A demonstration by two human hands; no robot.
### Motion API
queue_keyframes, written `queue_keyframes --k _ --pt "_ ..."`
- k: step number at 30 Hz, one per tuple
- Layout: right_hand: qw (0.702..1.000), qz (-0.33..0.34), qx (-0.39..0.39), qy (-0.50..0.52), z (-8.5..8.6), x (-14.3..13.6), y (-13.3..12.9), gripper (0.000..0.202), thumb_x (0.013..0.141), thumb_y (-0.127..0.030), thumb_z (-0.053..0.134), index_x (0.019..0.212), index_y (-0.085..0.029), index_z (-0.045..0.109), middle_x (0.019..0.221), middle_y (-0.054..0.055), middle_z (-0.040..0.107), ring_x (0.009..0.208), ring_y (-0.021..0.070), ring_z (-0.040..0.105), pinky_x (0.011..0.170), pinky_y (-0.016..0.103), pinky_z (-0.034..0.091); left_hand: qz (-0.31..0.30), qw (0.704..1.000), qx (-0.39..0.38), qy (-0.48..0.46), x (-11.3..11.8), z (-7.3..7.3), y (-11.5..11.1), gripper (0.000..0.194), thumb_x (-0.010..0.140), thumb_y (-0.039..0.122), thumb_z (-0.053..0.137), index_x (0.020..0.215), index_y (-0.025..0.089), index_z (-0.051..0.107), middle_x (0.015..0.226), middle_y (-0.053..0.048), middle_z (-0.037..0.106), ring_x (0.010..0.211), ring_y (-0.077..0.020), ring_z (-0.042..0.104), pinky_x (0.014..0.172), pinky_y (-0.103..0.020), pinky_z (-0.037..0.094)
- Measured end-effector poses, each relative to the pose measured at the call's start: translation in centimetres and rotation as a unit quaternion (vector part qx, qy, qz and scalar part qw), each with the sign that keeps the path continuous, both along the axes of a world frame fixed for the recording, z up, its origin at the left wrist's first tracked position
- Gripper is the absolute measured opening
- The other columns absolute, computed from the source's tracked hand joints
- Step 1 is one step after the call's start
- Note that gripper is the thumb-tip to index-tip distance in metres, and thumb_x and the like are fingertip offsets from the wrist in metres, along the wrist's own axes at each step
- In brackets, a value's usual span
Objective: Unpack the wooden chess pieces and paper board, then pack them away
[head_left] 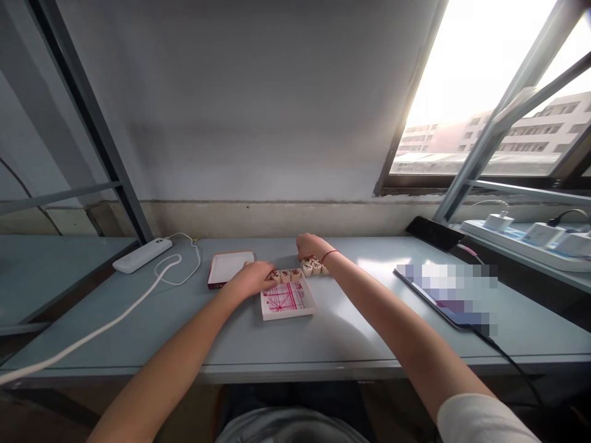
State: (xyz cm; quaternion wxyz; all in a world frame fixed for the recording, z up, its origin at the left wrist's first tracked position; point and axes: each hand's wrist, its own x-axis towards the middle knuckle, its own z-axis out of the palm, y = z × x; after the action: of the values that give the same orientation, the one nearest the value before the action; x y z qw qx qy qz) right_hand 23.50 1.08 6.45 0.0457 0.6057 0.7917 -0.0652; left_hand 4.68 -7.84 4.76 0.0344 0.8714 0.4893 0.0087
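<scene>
- Here, the left hand (249, 277) lies flat, fingers (268, 278) extended onto a row of round game pieces (289, 275) at the far edge of a small white tray (289, 299) (red grid lines inside).
- The right hand (311, 246) curls over more pieces (315, 266); whether it grips any, I cannot tell.
- A lid (229, 267) lies left of the tray on the grey table (351, 332).

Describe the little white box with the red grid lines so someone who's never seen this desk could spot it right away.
Start at the grey desk under the window and look at its middle, between the person's forearms. The shallow white box lies just nearer than the row of round game pieces. Unlike the plain tray to its left, it shows red crossing lines.
</scene>
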Motion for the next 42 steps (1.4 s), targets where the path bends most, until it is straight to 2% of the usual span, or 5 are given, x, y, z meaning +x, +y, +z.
queue_keyframes --k 8,17,23,29,42 --pt "0.982 0.044 0.007 0.186 1.8 0.1 -3.5 0.031 0.068 -0.028 0.063 0.096 -0.016 0.066 0.075 0.006 0.069 0.058 0.0150 0.060 0.045 0.021 0.039 0.013 0.988 0.068 -0.141 0.0 -0.8 0.2 0.058 0.080 0.045 0.055 0.131 0.018 0.043 0.124 -0.012 0.051 0.111 -0.0279 0.050 0.089 -0.035 0.041" --pt "0.890 0.074 0.015 0.451 0.0 0.3 -7.7 0.025 0.072 -0.037 0.060 0.086 -0.017 0.066 0.083 0.004 0.067 0.069 0.0129 0.059 0.053 0.020 0.042 -0.017 0.937 0.073 -0.341 1.4 -0.3 -0.6 0.039 0.086 0.035 0.051 0.123 0.021 0.051 0.108 -0.004 0.058 0.093 -0.0162 0.058 0.081 -0.026 0.046" --pt "0.928 0.034 0.000 0.371 0.4 2.0 -9.4 0.024 0.074 -0.038 0.060 0.090 -0.020 0.064 0.088 0.002 0.068 0.055 0.0083 0.056 0.058 0.022 0.043 -0.061 0.973 0.004 -0.224 0.4 2.1 -2.0 0.013 0.079 0.026 0.055 0.089 0.020 0.061 0.098 -0.002 0.059 0.082 -0.0148 0.057 0.071 -0.024 0.046" --pt "0.937 0.100 0.038 0.333 0.3 1.8 -10.3 0.018 0.072 -0.029 0.061 0.088 -0.022 0.066 0.089 0.001 0.066 0.076 0.0135 0.060 0.062 0.020 0.042 -0.099 0.994 0.003 -0.048 0.8 1.7 -2.7 0.006 0.071 0.018 0.059 0.073 0.021 0.064 0.087 -0.002 0.062 0.093 -0.0213 0.052 0.081 -0.029 0.041" --pt "0.932 0.224 0.087 0.270 -1.6 -1.3 -11.8 0.020 0.073 -0.019 0.061 0.093 -0.019 0.063 0.087 0.004 0.065 0.074 0.0156 0.057 0.062 0.022 0.039 -0.030 0.996 0.039 -0.075 -1.7 1.5 -0.3 0.020 0.077 0.017 0.046 0.086 0.019 0.063 0.092 -0.005 0.063 0.087 -0.0195 0.057 0.076 -0.027 0.043"
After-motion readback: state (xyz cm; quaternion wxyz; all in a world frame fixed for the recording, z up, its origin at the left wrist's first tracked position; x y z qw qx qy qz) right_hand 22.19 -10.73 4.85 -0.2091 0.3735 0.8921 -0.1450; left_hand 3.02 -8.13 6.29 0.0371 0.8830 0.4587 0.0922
